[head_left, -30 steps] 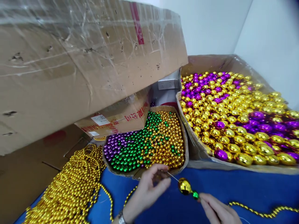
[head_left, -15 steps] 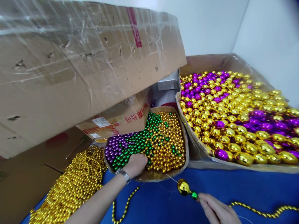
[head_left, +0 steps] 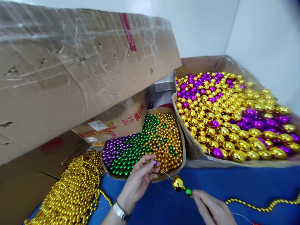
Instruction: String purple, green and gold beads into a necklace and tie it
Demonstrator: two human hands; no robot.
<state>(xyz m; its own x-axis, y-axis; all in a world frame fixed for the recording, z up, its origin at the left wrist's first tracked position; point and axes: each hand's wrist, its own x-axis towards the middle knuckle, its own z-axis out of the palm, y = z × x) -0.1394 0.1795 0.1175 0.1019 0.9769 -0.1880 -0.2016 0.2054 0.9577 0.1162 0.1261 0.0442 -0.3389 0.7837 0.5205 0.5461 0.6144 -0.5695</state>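
My left hand (head_left: 138,178), with a silver watch (head_left: 119,211) on its wrist, pinches a small purple bead (head_left: 155,162) above the front of a box of small beads (head_left: 122,159). Just right of that bead is the bare tip of a thin needle or wire (head_left: 167,175). On it sit a large gold bead (head_left: 177,183) and a smaller green bead (head_left: 188,191). My right hand (head_left: 212,206) pinches this beaded strand right behind the green bead. A thin thread (head_left: 242,216) trails from below that hand to the right.
A large carton (head_left: 234,164) of gold and purple beads stands at the right. Gold bead strands (head_left: 70,187) are heaped at the left. A big taped cardboard box (head_left: 89,72) overhangs the left side. A gold bead chain (head_left: 262,207) lies on the blue table (head_left: 161,206).
My left hand has come up out of the small beads toward me and turned, now showing a purple bead in its fingers. My right hand still holds the strand, near the same place.
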